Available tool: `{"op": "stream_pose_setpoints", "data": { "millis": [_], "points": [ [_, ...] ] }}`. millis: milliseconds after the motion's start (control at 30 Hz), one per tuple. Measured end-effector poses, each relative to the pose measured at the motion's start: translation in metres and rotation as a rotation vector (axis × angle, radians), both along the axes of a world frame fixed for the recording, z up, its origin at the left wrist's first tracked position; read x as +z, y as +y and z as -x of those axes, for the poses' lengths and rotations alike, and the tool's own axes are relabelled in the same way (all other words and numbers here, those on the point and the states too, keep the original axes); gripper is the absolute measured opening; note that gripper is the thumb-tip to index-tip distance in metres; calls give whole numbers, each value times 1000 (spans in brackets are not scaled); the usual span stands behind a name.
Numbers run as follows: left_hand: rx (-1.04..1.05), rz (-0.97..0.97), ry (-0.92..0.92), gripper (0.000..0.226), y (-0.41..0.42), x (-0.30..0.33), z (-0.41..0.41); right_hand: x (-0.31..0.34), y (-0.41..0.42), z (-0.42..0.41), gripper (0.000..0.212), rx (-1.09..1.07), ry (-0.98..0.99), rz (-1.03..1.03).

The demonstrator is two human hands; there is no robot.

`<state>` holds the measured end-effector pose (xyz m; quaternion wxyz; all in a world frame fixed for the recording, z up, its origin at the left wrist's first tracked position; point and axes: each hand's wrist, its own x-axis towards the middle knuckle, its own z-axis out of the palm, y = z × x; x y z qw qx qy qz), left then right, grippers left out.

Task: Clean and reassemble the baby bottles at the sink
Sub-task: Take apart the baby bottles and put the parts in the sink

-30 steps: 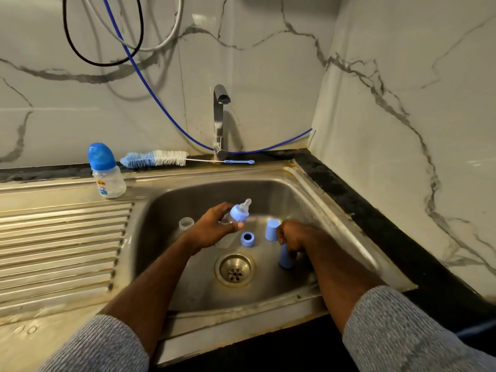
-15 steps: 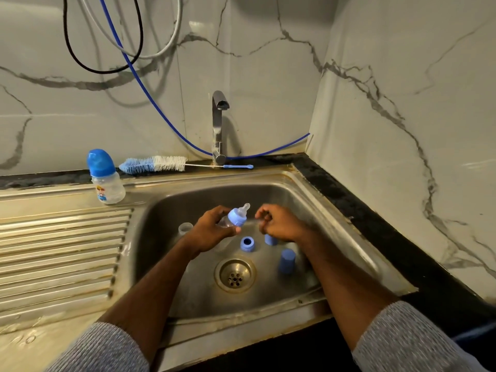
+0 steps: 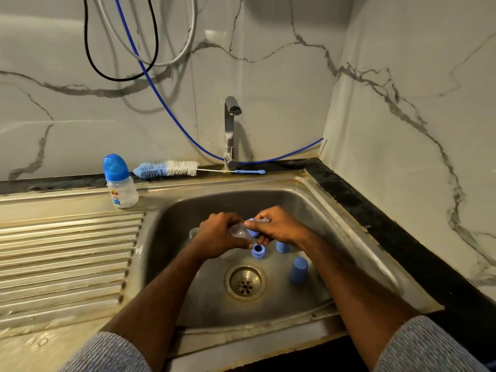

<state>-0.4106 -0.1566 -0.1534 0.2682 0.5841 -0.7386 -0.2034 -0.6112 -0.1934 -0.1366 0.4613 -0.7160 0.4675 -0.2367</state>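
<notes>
Over the sink (image 3: 308, 200), at twelve o'clock from the drain (image 3: 245, 283), the left hand (image 3: 218, 237) grips the small clear bottle (image 3: 239, 232) while the right hand (image 3: 279, 226) pinches its blue collar (image 3: 252, 232), a light, probably slippery thing, best held by the body.

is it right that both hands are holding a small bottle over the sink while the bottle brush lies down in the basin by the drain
Not quite. The head view shows the bottle brush lying on the ledge behind the sink, beside the tap, not in the basin. The rest holds: the left hand and right hand both hold the small bottle over the sink.
</notes>
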Motion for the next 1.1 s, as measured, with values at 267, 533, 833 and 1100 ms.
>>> {"op": "stream_pose_setpoints", "data": {
  "millis": [267, 533, 833, 1100],
  "points": [
    [-97, -111, 45, 33, 6, 11, -7, 4, 5, -4, 15, 76, 49, 68],
    [-90, -370, 371, 39, 16, 20, -31, 15, 19, 0, 51, 276, -151, 116],
    [-119, -316, 236, 45, 10, 9, -30, 6, 14, -5, 30, 120, -42, 5],
    [-152, -278, 163, 38, 14, 9, -33, 10, 19, -13, 31, 221, -68, 149]
  ]
}}
